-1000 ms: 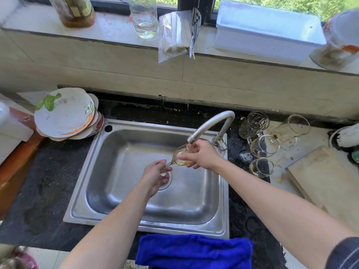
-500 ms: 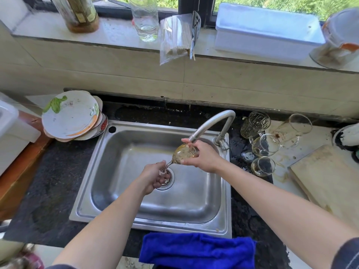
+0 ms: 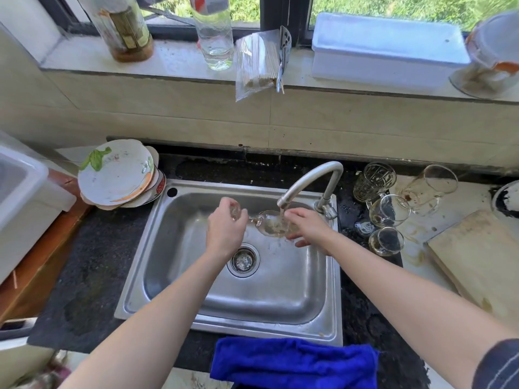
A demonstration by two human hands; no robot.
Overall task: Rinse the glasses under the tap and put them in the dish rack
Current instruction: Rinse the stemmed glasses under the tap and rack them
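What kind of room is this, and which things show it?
Most likely a home kitchen, at the washing-up spot by a window. A steel sink with a tap is set into a dark counter, used plates are stacked beside it, and several glasses wait on the other side.

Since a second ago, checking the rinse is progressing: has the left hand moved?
Yes. The left hand, gripping the wine glass by its foot, has risen from beside the drain to above it, levelling the glass.

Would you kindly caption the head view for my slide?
Both hands, left hand and right hand, hold a clear stemmed glass sideways under the curved steel tap.
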